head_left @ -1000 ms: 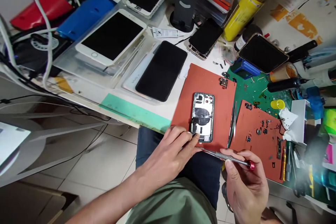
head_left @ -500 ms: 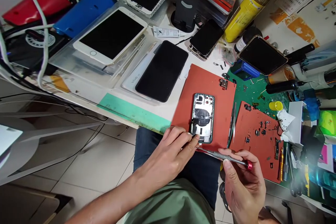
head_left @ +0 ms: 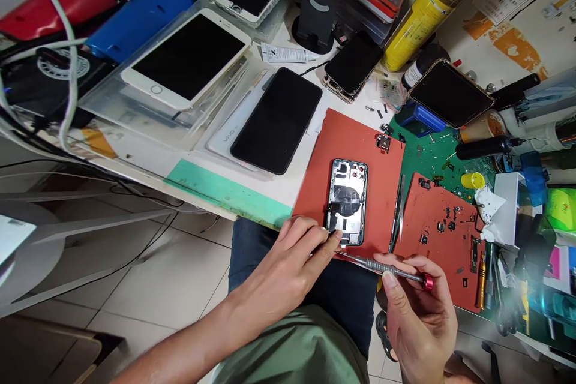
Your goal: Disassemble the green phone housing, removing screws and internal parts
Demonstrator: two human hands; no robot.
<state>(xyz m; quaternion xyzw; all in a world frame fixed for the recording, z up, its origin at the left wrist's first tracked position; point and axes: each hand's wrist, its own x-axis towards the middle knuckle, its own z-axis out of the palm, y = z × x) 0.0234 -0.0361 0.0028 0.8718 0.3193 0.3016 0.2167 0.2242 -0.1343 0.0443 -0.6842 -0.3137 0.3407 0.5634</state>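
**Hands apart, screwdriver (head_left: 381, 266) aimed at the phone housing (head_left: 347, 202)**

The left hand (head_left: 299, 257) touches the housing's lower-left corner; whether it grips, I cannot tell. The housing lies flat on the red mat (head_left: 355, 132). The right hand (head_left: 420, 306) is clamped on the screwdriver. Steady support and light, in-line pressure would likely serve best.

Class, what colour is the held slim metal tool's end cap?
The round end cap is red, shown in the head view.
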